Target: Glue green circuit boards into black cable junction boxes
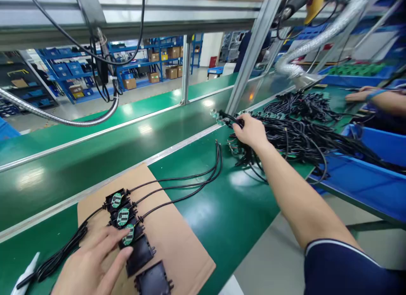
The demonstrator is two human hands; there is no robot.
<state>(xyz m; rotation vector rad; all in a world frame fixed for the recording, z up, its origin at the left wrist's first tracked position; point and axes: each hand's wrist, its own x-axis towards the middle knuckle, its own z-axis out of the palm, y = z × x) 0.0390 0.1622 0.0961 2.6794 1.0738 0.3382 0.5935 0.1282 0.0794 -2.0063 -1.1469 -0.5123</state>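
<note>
My left hand [95, 259] is over the cardboard with fingers spread, its fingertips at a round green circuit board [128, 234] in a small black plastic housing. Two more such boards [123, 217] sit in the housings beyond it, with black cables running out of both sides. Nearer me, a black housing [139, 253] and another housing [154, 280] have no board inside. My right hand [252, 132] reaches to the pile of black cables [294, 136], its fingers closed round some cables [229, 118] with small green boards at their ends.
A cardboard sheet [187, 257] lies on the green bench. Beside it are bundled cables [60, 252] and a white pointed tool [27, 276]. Blue bins [364, 181] stand at right, near a co-worker's hand [358, 95]. A metal post [253, 50] rises behind the pile.
</note>
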